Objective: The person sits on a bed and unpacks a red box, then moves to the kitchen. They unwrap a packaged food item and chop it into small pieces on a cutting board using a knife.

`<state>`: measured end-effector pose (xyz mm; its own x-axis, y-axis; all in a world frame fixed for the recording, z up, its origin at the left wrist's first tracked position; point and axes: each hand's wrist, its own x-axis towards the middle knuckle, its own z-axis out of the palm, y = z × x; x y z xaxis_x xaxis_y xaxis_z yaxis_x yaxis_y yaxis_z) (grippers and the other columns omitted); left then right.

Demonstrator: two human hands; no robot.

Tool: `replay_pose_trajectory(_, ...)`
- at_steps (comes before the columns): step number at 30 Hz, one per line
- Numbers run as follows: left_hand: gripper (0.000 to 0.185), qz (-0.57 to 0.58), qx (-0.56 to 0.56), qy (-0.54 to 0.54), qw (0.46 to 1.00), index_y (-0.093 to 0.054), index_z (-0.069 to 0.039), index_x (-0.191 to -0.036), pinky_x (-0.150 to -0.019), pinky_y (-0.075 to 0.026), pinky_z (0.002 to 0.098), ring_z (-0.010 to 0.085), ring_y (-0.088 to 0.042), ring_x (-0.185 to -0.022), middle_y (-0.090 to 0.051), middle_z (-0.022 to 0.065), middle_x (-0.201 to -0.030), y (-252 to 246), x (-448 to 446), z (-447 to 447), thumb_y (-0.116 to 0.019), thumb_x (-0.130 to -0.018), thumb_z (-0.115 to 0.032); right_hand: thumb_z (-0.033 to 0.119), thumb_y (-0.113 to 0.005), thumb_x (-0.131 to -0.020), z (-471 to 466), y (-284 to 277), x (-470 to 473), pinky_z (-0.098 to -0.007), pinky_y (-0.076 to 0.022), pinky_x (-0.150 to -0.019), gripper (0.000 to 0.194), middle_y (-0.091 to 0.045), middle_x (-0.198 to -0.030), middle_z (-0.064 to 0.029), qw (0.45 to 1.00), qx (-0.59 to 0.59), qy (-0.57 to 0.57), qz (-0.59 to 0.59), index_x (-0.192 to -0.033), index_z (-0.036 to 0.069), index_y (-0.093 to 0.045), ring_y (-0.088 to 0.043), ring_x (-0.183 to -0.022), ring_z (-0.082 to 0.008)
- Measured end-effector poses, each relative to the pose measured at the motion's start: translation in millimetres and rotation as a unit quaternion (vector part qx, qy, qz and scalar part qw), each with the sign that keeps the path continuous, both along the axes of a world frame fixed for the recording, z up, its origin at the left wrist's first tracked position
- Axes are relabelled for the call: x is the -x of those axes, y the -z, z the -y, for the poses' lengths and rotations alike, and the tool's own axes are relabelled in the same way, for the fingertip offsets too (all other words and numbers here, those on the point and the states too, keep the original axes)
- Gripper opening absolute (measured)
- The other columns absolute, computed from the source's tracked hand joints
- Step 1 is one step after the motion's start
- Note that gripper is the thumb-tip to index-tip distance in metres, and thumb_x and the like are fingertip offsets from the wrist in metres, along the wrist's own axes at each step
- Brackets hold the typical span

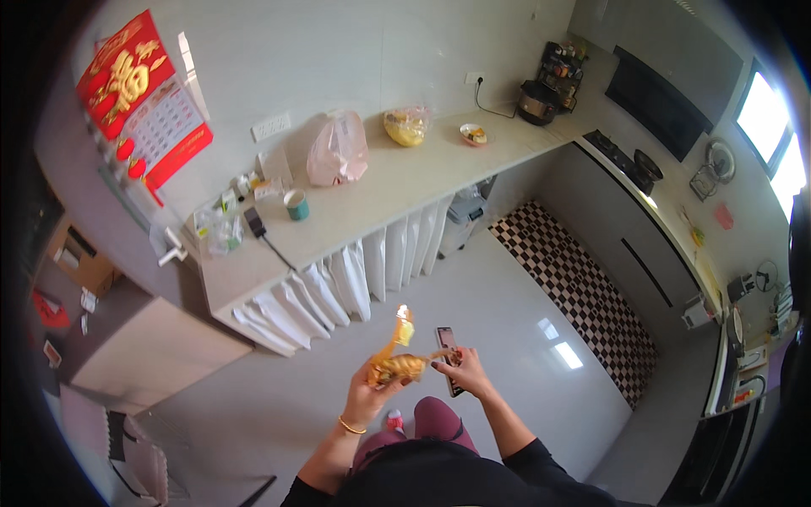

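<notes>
My left hand is closed around a shiny golden-orange package, with a loose flap of the same wrapping standing up from it. My right hand pinches a thin strand or strip that runs to the package's right side; what it is made of cannot be told. Behind the right hand is a long, narrow, dark-framed object, perhaps a phone, partly covered by the fingers. Both hands are in front of my body, above the grey floor.
Ahead, a long counter bears a teal mug, a pink plastic bag, a yellow bagged bowl, a small food bowl and a cooker. A checkered mat lies before the stove. A chair is at left.
</notes>
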<state>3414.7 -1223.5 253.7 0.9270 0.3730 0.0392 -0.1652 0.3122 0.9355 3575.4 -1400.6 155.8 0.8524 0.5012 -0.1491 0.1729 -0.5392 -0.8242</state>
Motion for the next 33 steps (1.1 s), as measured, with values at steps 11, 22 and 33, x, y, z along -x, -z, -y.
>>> replay_pose_trajectory(11, 0.043, -0.072, -0.013, -0.173, 0.982, -0.053, 0.007, -0.123, -0.088, -0.055, 0.0313, 0.019, -0.065, -0.102, -0.064, 0.013, -0.116, 14.7, -245.1, -165.3, -0.072, -0.085, 0.002, 0.061, -0.077, -0.066, -302.5, 64.3, -347.2, -0.0424, -0.0482, -0.098, 0.09, -0.05, -0.127, -0.022, 0.959, 0.179, -0.21, 0.071, -0.12, -0.008, -0.055, -0.048, -0.124, -0.0337)
replay_pose_trajectory(22, 0.058, -0.063, 0.024, -0.334, 0.94, -0.052, 0.004, -0.125, -0.091, -0.051, 0.0331, 0.0223, -0.064, -0.1, -0.064, 0.012, -0.112, 39.9, -452.9, -284.9, -0.078, -0.073, -0.001, 0.048, -0.082, -0.069, -499.6, 150.4, -495.3, -0.0362, -0.0442, -0.095, 0.072, -0.056, -0.118, -0.0112, 0.893, 0.173, -0.352, 0.222, -0.12, 0.003, -0.058, -0.052, -0.116, -0.0252)
replay_pose_trajectory(33, 0.04, -0.11, -0.01, -0.164, 0.98, -0.055, 0.003, -0.118, -0.088, -0.051, 0.0312, 0.0168, -0.063, -0.096, -0.064, 0.0076, -0.106, 34.2, -732.6, -333.4, -0.072, -0.082, 0.0, 0.016, -0.05, -0.099, -298.9, 219.5, -817.4, -0.0304, -0.0518, -0.07, 0.028, -0.069, -0.092, -0.0076, 0.971, -0.088, 0.181, -0.131, -0.12, 0.003, -0.062, -0.065, -0.079, -0.0152)
